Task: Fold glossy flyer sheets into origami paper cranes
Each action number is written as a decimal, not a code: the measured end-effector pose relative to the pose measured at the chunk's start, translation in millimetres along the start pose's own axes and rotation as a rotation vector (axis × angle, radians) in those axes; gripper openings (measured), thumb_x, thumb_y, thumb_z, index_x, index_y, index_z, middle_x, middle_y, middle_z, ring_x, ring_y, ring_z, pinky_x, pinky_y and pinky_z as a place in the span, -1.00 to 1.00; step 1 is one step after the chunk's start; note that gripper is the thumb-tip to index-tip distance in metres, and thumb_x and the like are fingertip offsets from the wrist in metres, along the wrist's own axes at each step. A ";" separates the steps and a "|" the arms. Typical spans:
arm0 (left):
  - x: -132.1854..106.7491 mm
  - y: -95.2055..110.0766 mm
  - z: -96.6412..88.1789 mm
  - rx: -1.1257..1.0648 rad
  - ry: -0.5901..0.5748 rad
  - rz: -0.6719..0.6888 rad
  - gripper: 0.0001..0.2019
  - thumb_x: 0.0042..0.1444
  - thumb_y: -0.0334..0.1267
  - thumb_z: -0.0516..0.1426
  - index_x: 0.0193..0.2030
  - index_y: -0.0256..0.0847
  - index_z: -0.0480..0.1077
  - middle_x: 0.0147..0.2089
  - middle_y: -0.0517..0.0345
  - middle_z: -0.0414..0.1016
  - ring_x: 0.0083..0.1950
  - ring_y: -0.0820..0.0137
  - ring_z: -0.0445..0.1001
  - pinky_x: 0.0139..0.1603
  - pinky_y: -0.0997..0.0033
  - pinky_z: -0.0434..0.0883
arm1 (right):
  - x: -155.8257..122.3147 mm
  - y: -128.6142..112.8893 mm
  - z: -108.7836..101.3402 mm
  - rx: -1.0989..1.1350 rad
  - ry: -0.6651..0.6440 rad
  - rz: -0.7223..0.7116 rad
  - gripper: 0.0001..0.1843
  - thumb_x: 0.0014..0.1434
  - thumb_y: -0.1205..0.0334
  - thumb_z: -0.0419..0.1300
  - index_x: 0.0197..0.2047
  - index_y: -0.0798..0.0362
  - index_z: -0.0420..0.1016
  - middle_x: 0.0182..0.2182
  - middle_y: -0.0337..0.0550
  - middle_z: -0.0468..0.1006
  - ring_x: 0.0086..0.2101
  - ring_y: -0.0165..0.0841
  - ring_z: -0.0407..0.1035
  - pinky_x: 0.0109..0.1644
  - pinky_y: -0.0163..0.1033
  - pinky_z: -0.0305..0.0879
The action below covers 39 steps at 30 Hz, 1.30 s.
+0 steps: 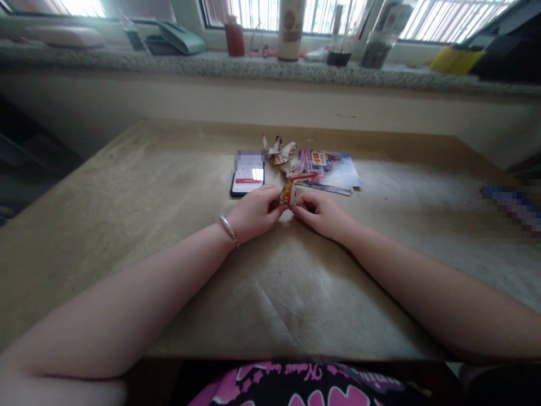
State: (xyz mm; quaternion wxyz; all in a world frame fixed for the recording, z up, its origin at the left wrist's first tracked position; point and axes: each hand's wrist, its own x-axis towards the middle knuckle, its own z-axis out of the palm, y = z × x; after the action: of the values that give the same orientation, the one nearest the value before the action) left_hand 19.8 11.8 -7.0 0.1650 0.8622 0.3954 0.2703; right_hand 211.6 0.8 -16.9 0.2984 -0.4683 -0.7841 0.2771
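Between my two hands, just above the table, is a small folded piece of printed paper [288, 194] in white, red and orange. My left hand [256, 213], with a silver bangle at the wrist, pinches its left side. On the other side, the fingertips of my right hand [323, 216] are closed on its lower right edge. Right behind it lie several folded paper pieces [279, 152] with pointed ends, printed in similar colours. A phone [248, 176] with a lit screen rests beyond my left hand. Past my right hand is a stack of colourful printed sheets [332, 169].
The table [203, 316] reaches back to a wall under a stone windowsill [169, 65]. On the sill stand a red bottle [234, 38], a tall pale container [291, 31], a clear jar [382, 42] and a yellow object [456, 60]. A blurred, pixelated item lies at the table's right edge.
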 end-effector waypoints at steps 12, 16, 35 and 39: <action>-1.5 0.1 -4.6 -0.308 0.059 0.009 -0.77 0.11 -0.11 0.19 -0.37 -0.26 0.47 -0.41 0.18 0.41 -0.39 0.49 0.33 -0.41 0.53 0.26 | -12.1 -11.6 -7.9 -0.261 0.074 -0.254 -0.87 0.12 0.31 0.09 -0.46 0.03 0.28 -0.45 -0.18 0.37 -0.39 -0.37 0.25 -0.31 -0.27 0.13; -1.0 -0.6 -6.4 -0.390 0.066 0.041 -0.81 0.11 -0.17 0.17 -0.39 -0.26 0.47 -0.39 0.14 0.46 -0.36 0.47 0.37 -0.35 0.50 0.30 | -14.6 -11.4 -8.3 -0.301 0.050 -0.276 -0.90 0.13 0.31 0.09 -0.43 0.05 0.33 -0.44 -0.17 0.39 -0.38 -0.37 0.26 -0.30 -0.27 0.13; -1.8 1.2 -0.3 -0.635 0.084 -0.046 -0.62 0.08 0.06 0.20 -0.37 -0.28 0.39 -0.43 0.14 0.47 -0.39 0.46 0.47 -0.34 0.46 0.45 | -10.2 -10.3 -4.1 -0.283 -0.056 -0.251 -0.91 0.11 0.33 0.09 -0.44 0.05 0.31 -0.45 -0.21 0.34 -0.41 -0.40 0.22 -0.32 -0.30 0.12; -1.7 4.0 -2.5 -0.619 0.072 -0.048 -0.62 0.09 0.07 0.20 -0.39 -0.28 0.40 -0.44 0.15 0.46 -0.41 0.47 0.46 -0.36 0.47 0.44 | -10.0 -10.9 -4.4 -0.286 -0.080 -0.264 -0.93 0.08 0.34 0.11 -0.43 0.04 0.31 -0.45 -0.21 0.33 -0.38 -0.38 0.23 -0.30 -0.29 0.12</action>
State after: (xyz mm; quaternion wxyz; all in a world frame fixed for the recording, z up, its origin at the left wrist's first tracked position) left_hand 19.8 8.1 -3.6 0.4122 0.7511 0.3202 0.4042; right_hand 212.4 -11.9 -8.2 0.2311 -0.3876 -0.8814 0.1398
